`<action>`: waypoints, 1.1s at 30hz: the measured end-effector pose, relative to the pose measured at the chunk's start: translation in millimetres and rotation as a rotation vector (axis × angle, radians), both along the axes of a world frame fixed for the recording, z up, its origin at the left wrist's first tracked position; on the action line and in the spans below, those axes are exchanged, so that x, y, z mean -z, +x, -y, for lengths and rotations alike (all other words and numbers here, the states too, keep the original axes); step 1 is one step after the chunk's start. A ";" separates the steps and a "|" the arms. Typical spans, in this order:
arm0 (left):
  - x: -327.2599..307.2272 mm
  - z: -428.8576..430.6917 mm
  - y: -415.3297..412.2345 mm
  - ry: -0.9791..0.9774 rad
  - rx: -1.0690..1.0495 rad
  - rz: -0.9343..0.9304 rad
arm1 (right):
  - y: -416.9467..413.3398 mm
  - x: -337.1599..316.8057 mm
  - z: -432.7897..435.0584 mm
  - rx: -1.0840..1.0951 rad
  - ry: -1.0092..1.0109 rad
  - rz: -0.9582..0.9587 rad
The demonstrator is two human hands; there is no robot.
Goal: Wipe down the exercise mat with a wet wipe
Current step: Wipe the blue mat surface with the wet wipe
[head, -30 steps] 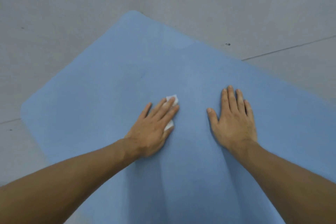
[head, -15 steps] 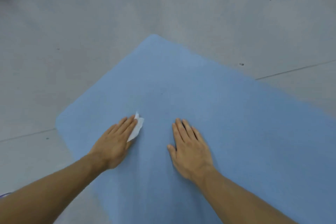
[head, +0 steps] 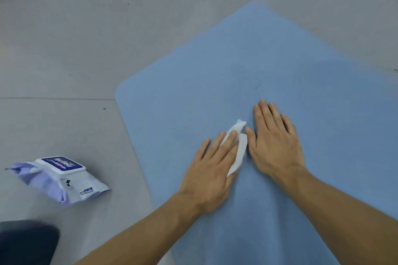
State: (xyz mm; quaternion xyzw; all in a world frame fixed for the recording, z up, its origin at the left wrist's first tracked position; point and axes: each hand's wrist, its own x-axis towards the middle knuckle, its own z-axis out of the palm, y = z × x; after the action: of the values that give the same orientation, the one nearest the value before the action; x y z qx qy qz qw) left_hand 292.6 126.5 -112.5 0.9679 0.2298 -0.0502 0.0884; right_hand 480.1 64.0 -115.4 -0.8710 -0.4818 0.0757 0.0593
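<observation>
Downward, left hand point(head: 212, 168) fingers point(head: 228, 142) straight on wet wipe point(head: 240, 153), right hand point(head: 273, 142) flat on exercise mat point(head: 237, 60)

Left hand point(head: 212, 170) pressing wet wipe point(head: 238, 146) onto blue mat point(head: 290, 66) (right hand point(head: 274, 142) flat beside), wipes pack point(head: 58, 176) on floor

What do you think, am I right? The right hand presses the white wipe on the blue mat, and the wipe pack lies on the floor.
Not quite: in the head view the left hand presses the white wipe on the blue mat. The wipe pack does lie on the floor.
</observation>
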 end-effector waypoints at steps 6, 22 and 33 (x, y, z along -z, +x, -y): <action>0.9 -30.6 -5.2 0.027 0.062 -0.056 | -0.9 3.0 -0.9 0.015 0.032 0.003; -8.4 -150.9 -18.0 -0.041 -0.290 -0.003 | -1.9 7.4 -0.5 0.034 0.042 0.032; -8.3 -92.3 27.6 -0.060 0.138 -0.014 | -0.7 8.6 -2.2 0.038 0.020 0.028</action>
State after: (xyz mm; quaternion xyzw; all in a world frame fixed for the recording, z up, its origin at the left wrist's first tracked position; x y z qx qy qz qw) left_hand 320.1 218.7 -104.2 0.9779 0.1617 -0.0699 0.1121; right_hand 479.4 66.2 -123.9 -0.8803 -0.4668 0.0573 0.0627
